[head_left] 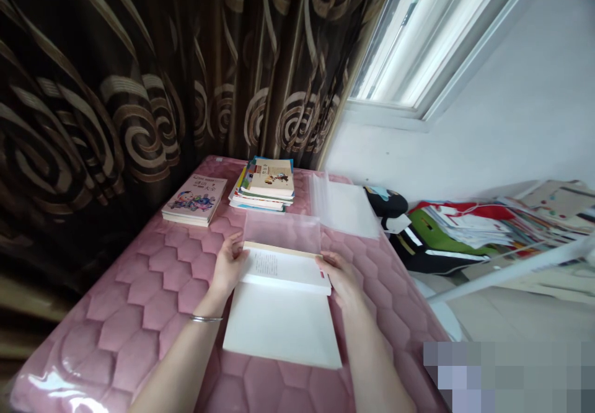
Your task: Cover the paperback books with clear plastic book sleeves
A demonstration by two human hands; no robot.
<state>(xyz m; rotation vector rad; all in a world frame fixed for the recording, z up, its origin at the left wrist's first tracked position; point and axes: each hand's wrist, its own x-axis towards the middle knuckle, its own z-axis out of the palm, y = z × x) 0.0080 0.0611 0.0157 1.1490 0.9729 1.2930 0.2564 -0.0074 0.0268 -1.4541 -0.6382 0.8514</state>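
Observation:
An open book [284,270] lies on the pink quilted mattress in front of me. Its upper part shows a little printed text, and a blank white sheet or cover [282,323] spreads below it, towards me. My left hand [231,263] grips the book at its left edge, thumb on top. At the right edge, my right hand [338,273] holds it in the same way. A clear plastic book cover [282,230] extends from beyond the book's far edge, flat on the mattress. How far the book sits inside the plastic I cannot tell.
Stacked books [267,183] stand at the back, with a smaller pile [195,201] to their left. More clear plastic covers [351,208] lie at the right. Beyond the mattress [153,301] are bags and papers [469,224]. A patterned curtain [223,78] hangs behind.

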